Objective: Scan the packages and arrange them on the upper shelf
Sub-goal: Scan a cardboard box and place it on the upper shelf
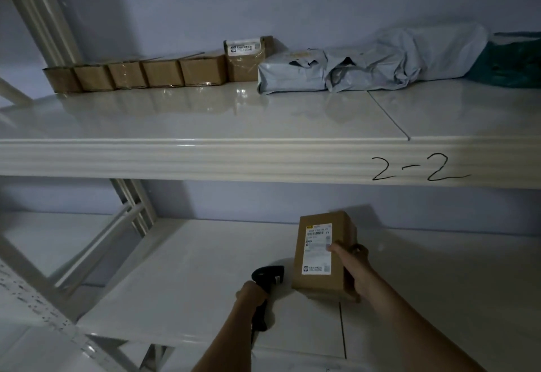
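My right hand (355, 269) grips a brown cardboard box (314, 275) with a white shipping label, held over the lower shelf (187, 278); my thumb lies on the label. My left hand (251, 294) holds a black barcode scanner (268, 276) by its handle, its head just left of the box. On the upper shelf (205, 120) a row of several brown boxes (137, 74) lines the back wall, with a taller labelled box (246, 58) at its right end. Grey plastic mailer bags (366, 64) lie further right.
A teal bag (515, 61) lies at the far right of the upper shelf. The shelf's front edge (263, 158) is marked "2-2". White metal uprights and braces (128, 213) stand at the left. The scene is dim.
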